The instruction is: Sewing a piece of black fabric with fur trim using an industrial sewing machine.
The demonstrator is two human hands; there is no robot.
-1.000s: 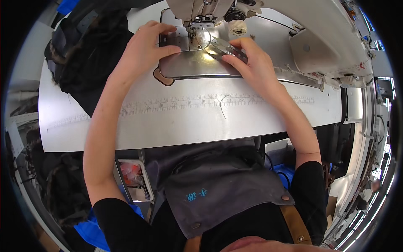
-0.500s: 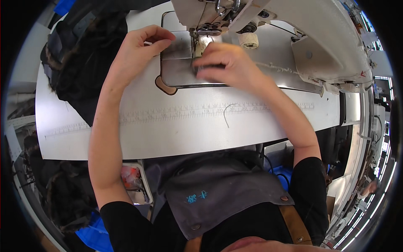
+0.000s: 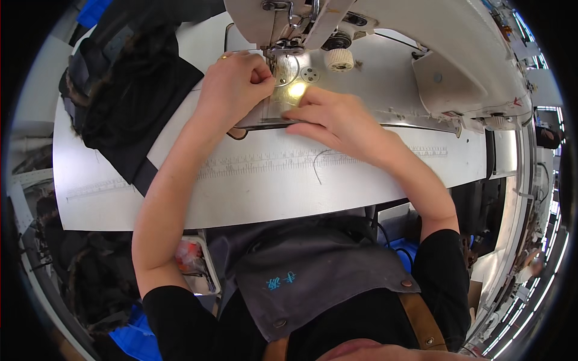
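Observation:
My left hand (image 3: 238, 84) is beside the needle area of a sewing machine (image 3: 289, 45), its thumb and forefinger pinched together. Whatever lies between those fingertips is too small to make out. Over the front edge of the metal bed plate (image 3: 385, 108) is my right hand (image 3: 343, 120), with thumb and forefinger apart and nothing visible between them. The machine's lamp lights the plate by that hand. Black fabric (image 3: 132, 108) with brown furry edges lies bunched to the left of my left arm, apart from both hands.
The white tabletop (image 3: 259, 198) carries a printed ruler scale (image 3: 265, 161). A loose dark thread (image 3: 317, 171) lies curved across it. Below the table's front edge are a small tray (image 3: 208, 271) with red items, more dark furry fabric (image 3: 96, 277) and a blue bin (image 3: 135, 331).
My left hand has moved right, up to the needle area. My right hand has shifted slightly down and right, toward the plate's front edge, and opened wider. The black fabric's right edge now reaches further right.

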